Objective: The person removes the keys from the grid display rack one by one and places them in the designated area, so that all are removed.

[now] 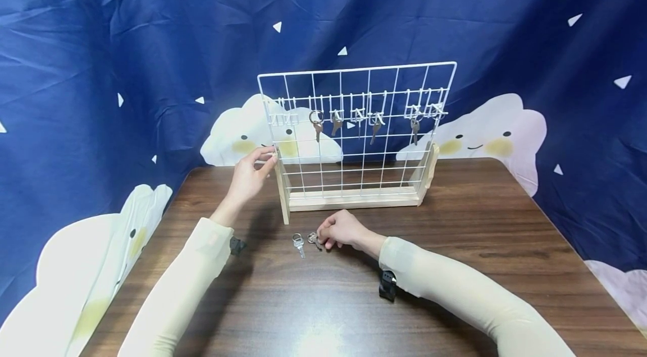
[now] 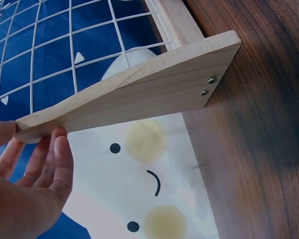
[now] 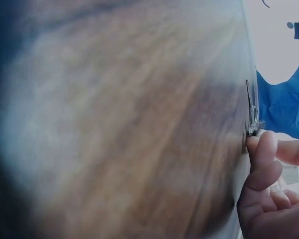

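The left hand [image 1: 251,173] pinches the flat wooden side [image 2: 129,97] of the white wire rack [image 1: 363,154]; before the rack, the right hand's [image 1: 345,228] fingers [image 3: 267,145] meet a ringed metal key [image 1: 317,242], pinch unclear.

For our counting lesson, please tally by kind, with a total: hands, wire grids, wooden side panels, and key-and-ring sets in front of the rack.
Hands: 2
Wire grid: 1
Wooden side panels: 2
Key-and-ring sets: 2
Total: 7

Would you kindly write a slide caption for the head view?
Left hand grips a wooden side panel, right hand at keys on the tabletop, more keys hanging on the white wire rack.
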Demonstrator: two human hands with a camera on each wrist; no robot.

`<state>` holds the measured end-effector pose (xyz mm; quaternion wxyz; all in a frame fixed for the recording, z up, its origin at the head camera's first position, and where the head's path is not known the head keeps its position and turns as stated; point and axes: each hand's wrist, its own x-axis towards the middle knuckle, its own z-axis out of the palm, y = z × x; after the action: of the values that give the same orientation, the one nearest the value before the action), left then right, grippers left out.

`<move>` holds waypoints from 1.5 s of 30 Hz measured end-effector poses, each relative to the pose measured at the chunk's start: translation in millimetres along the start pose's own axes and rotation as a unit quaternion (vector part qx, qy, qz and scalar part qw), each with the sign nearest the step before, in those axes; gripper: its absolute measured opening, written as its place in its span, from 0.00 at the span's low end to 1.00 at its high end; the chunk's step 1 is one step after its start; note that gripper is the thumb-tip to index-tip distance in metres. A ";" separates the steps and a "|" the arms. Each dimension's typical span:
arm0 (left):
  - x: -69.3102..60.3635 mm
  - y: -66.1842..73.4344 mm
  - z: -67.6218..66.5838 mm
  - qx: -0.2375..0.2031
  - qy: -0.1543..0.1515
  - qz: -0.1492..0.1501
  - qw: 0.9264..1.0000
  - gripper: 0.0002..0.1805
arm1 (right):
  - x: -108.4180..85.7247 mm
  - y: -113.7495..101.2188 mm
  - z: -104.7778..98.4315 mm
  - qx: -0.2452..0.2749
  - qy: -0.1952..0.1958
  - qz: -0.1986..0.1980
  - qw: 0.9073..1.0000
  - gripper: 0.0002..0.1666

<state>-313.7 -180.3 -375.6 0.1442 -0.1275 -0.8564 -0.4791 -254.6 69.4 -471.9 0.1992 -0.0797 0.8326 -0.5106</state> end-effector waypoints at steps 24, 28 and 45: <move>-0.3 -1.9 0.7 0.001 0.002 0.009 1.000 0.19 | -4.4 -13.6 -12.7 0.023 -0.007 -0.030 0.999 0.13; -0.2 -1.2 0.3 0.000 0.003 0.011 1.000 0.19 | -3.9 -17.9 -16.2 0.029 -0.005 -0.041 0.999 0.14; 0.7 -0.2 -0.3 0.008 0.004 0.008 1.000 0.19 | -11.2 -38.5 -30.7 0.049 0.023 -0.089 0.995 0.14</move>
<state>-314.4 -180.7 -375.4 0.1527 -0.1308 -0.8584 -0.4720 -259.8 80.3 -422.9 0.1375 -0.1319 0.8008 -0.5678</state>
